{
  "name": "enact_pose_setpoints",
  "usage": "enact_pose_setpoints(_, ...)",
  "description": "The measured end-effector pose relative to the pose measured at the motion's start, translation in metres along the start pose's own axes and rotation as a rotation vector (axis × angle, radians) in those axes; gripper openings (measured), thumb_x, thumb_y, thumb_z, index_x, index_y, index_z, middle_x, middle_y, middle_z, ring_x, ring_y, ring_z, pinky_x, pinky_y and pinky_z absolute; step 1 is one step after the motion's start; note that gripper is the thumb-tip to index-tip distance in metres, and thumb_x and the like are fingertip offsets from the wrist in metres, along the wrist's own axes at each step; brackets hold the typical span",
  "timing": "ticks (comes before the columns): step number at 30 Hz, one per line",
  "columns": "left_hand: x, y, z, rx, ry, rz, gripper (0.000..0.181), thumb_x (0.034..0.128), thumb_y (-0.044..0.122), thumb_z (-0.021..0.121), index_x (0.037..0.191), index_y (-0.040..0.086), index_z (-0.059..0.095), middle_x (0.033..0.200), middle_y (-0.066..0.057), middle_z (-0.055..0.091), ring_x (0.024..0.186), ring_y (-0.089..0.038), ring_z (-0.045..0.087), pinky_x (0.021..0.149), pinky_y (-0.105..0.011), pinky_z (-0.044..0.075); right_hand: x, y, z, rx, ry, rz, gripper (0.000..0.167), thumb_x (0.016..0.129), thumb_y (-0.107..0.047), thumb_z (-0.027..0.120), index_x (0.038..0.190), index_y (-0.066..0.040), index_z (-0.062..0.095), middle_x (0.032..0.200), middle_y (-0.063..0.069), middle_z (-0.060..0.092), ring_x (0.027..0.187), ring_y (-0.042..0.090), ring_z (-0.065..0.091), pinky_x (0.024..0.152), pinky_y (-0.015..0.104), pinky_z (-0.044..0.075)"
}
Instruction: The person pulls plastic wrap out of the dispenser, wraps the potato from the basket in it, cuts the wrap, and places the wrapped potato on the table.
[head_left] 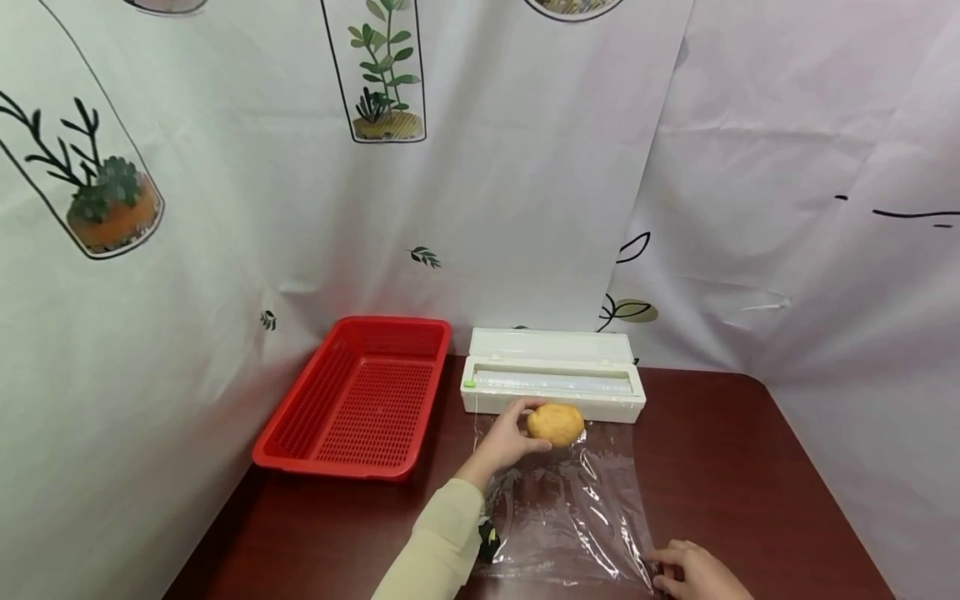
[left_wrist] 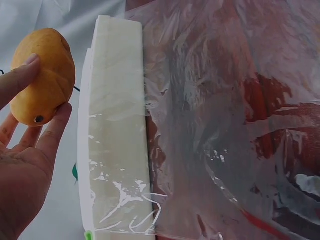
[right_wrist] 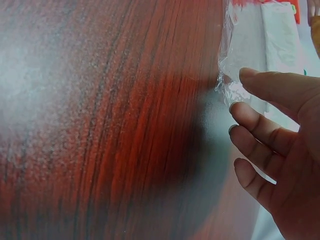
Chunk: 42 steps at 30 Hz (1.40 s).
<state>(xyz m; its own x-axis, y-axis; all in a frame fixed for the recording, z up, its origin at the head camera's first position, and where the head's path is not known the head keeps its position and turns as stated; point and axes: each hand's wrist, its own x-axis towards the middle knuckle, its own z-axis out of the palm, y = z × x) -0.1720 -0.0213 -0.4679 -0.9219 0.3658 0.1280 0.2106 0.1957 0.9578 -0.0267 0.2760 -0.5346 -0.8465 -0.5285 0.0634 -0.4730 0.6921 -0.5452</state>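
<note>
In the head view my left hand (head_left: 512, 437) grips a yellow mango (head_left: 555, 425) above the far end of a sheet of clear plastic wrap (head_left: 555, 517). The left wrist view shows the thumb and fingers around the mango (left_wrist: 50, 80), its dark stem spot facing down. The wrap runs from a white dispenser box (head_left: 600, 411) with its lid up and a roll inside. My right hand (head_left: 693, 571) is at the wrap's near right corner. In the right wrist view its thumb and fingers are loosely bent and apart, beside the crumpled wrap edge (right_wrist: 225, 75).
A red plastic basket (head_left: 337, 468) stands left of the dispenser on the dark reddish table (head_left: 720, 467). A patterned white cloth (head_left: 525, 208) hangs behind and at the sides. By the left sleeve is a small dark object (head_left: 489, 542), its kind unclear.
</note>
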Motion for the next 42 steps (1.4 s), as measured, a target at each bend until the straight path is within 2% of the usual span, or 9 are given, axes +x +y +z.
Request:
enact_pose_setpoints(5,0.000,-0.004,0.000,-0.033,0.000,-0.011,0.062,0.0666,-0.010,0.077,0.122,0.003,0.052,0.124,-0.013,0.048,0.107,-0.030,0.052,0.082,-0.029,0.050,0.004,-0.004,-0.004,-0.005,-0.030,0.099,0.025,0.079,-0.019,0.071,0.102,-0.007,0.071,0.073,-0.016,0.042,0.064,0.001,0.036,0.054,0.023,0.034)
enact_pose_setpoints(7,-0.001,-0.001,0.001,-0.038,0.000,-0.019,0.061,0.0667,-0.011,0.076,0.122,0.001,0.052,0.124,-0.015,0.048,0.106,-0.031,0.052,0.082,-0.030,0.050,0.005,-0.005,-0.005,0.001,-0.035,0.123,0.026,0.080,-0.020,0.071,0.102,-0.007,0.070,0.071,-0.016,0.040,0.063,0.001,0.036,0.053,0.023,0.034)
enact_pose_setpoints(12,0.001,-0.007,0.005,-0.001,0.001,-0.032,0.061,0.0662,-0.010,0.077,0.121,0.001,0.052,0.123,-0.015,0.050,0.105,-0.031,0.053,0.083,-0.033,0.050,0.005,-0.006,-0.004,-0.040,0.071,0.040,0.022,0.078,-0.016,0.072,0.098,-0.007,0.071,0.071,-0.022,0.041,0.063,-0.002,0.038,0.053,0.021,0.036)
enact_pose_setpoints(13,0.003,-0.013,0.006,0.016,0.001,-0.039,0.061,0.0662,-0.008,0.078,0.121,0.003,0.052,0.123,-0.013,0.050,0.104,-0.029,0.054,0.082,-0.032,0.050,0.005,-0.006,-0.003,-0.049,0.087,0.026,0.021,0.078,-0.015,0.072,0.097,-0.007,0.071,0.072,-0.023,0.041,0.064,-0.002,0.038,0.053,0.021,0.036)
enact_pose_setpoints(15,0.003,-0.017,0.008,0.042,-0.001,-0.048,0.061,0.0663,-0.007,0.078,0.120,0.004,0.053,0.122,-0.012,0.050,0.102,-0.027,0.054,0.081,-0.032,0.050,0.004,-0.006,-0.002,-0.066,0.108,0.015,0.020,0.077,-0.014,0.073,0.096,-0.008,0.072,0.072,-0.023,0.041,0.064,-0.002,0.038,0.053,0.021,0.036)
enact_pose_setpoints(22,0.000,-0.031,0.017,0.114,0.003,-0.092,0.060,0.0656,-0.003,0.080,0.119,0.005,0.054,0.110,-0.010,0.055,0.093,-0.022,0.055,0.074,-0.031,0.047,0.001,-0.009,-0.005,-0.059,0.060,0.081,0.021,0.078,-0.016,0.072,0.098,-0.009,0.072,0.071,-0.020,0.043,0.064,-0.001,0.038,0.053,0.022,0.036)
enact_pose_setpoints(28,-0.002,-0.041,0.023,0.168,-0.010,-0.107,0.060,0.0652,-0.003,0.080,0.119,0.004,0.054,0.114,-0.010,0.057,0.099,-0.026,0.056,0.083,-0.037,0.045,-0.002,-0.012,-0.006,-0.044,0.022,0.149,0.023,0.080,-0.019,0.071,0.101,-0.008,0.071,0.070,-0.020,0.041,0.063,-0.001,0.037,0.053,0.021,0.035)
enact_pose_setpoints(36,-0.006,-0.052,0.027,0.212,-0.034,-0.121,0.059,0.0652,-0.002,0.080,0.117,0.007,0.054,0.118,-0.010,0.054,0.104,-0.027,0.055,0.088,-0.037,0.044,-0.005,-0.013,-0.005,-0.020,0.002,0.131,0.026,0.080,-0.018,0.071,0.103,-0.006,0.069,0.070,-0.021,0.042,0.064,-0.003,0.040,0.054,0.023,0.037)
enact_pose_setpoints(42,-0.008,-0.057,0.027,0.232,-0.043,-0.119,0.060,0.0641,-0.002,0.081,0.117,0.006,0.054,0.119,-0.011,0.053,0.107,-0.029,0.053,0.093,-0.041,0.040,-0.008,-0.014,-0.004,-0.002,-0.022,0.184,0.028,0.080,-0.019,0.071,0.104,-0.005,0.068,0.069,-0.019,0.041,0.063,-0.003,0.039,0.055,0.022,0.036)
